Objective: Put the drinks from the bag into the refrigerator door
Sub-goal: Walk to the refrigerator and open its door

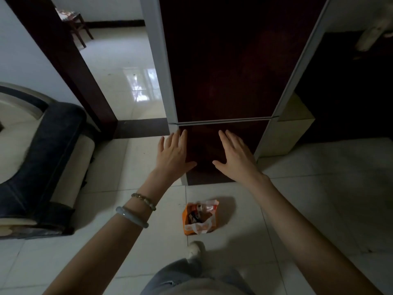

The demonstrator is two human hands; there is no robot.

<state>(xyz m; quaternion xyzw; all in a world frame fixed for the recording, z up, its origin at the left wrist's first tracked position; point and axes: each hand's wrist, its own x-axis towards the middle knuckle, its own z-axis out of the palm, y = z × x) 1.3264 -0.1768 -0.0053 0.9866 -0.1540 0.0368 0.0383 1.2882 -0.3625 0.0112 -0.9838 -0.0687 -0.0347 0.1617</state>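
A tall dark-red refrigerator with pale edges stands straight ahead, both of its doors closed. An orange and white plastic bag sits on the tiled floor in front of it, its mouth open and packaged items showing inside. My left hand is stretched out with fingers spread, in front of the lower door's left side. My right hand is spread the same way over the lower door's right part. Both hands hold nothing and float well above the bag.
A dark and cream sofa fills the left side. A dark doorframe opens onto a bright tiled room with a wooden chair. A cream cabinet stands right of the fridge. My foot is just behind the bag.
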